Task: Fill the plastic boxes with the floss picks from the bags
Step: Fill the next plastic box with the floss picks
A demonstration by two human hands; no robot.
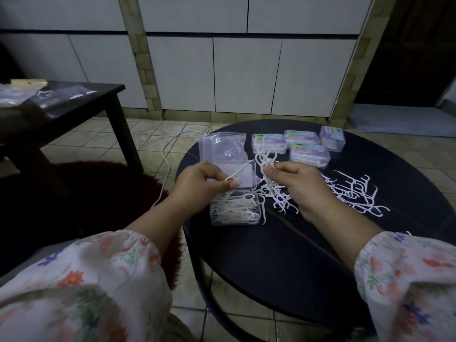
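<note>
An open clear plastic box (234, 211) holding several white floss picks sits at the round table's left side, its lid (243, 175) raised behind it. My left hand (197, 187) pinches a single floss pick (238, 172) just above that box. My right hand (298, 185) grips a bunch of floss picks (265, 160) above the table. Loose floss picks (352, 193) lie scattered to the right of my right hand. An empty clear bag (222, 145) lies behind the open box.
Several closed boxes with coloured labels (308, 151) stand at the back of the dark round table (320, 243). A white cable (165, 159) trails over the tiled floor. A dark side table (74, 104) with bags stands at the left, a red rug below it.
</note>
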